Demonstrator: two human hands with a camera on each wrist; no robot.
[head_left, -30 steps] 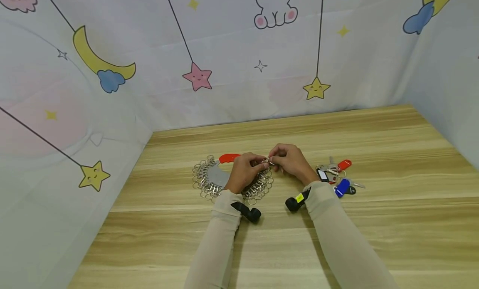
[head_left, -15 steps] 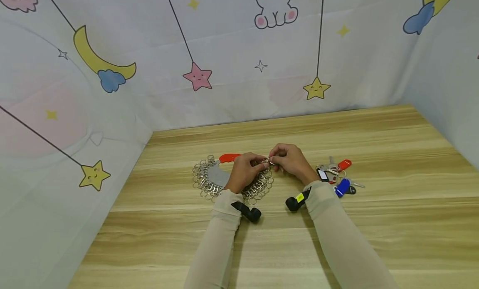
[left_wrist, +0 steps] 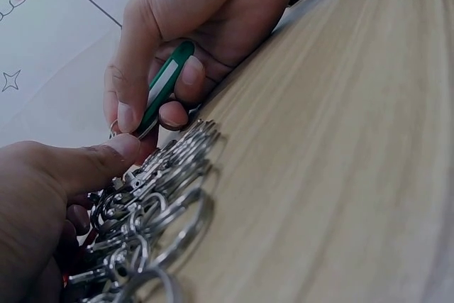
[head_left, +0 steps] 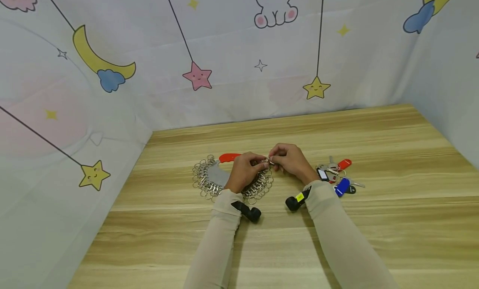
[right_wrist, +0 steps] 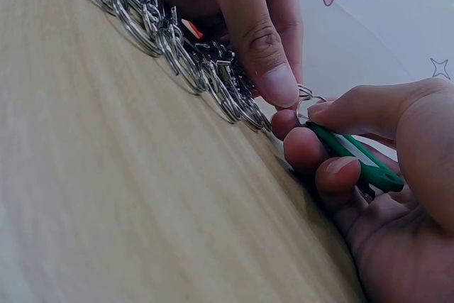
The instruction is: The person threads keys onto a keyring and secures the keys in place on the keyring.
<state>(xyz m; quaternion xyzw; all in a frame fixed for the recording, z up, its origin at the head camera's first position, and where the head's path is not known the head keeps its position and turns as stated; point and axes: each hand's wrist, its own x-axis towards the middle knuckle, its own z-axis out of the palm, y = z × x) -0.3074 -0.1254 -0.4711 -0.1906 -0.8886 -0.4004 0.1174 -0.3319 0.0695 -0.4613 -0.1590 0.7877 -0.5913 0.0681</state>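
A grey metal plate [head_left: 216, 175] with a red handle [head_left: 228, 157] lies on the table, its curved edge lined with metal clips and split rings [left_wrist: 186, 228]. My left hand [head_left: 245, 169] is over its right part and pinches a small metal ring [right_wrist: 305, 94] between thumb and finger. Close against it, my right hand [head_left: 293, 161] holds a green key tag [right_wrist: 358, 157] with a white label, its thumb and fingertips at the end by the ring. Fingers cover the spot where tag and ring meet, so I cannot tell whether they are joined.
To the right of my right hand lies a loose pile of keys with a red tag [head_left: 344, 164], a blue tag [head_left: 342, 187] and black ones. Fabric walls [head_left: 232, 102] with printed stars bound the wooden table [head_left: 393, 156] at the back and sides.
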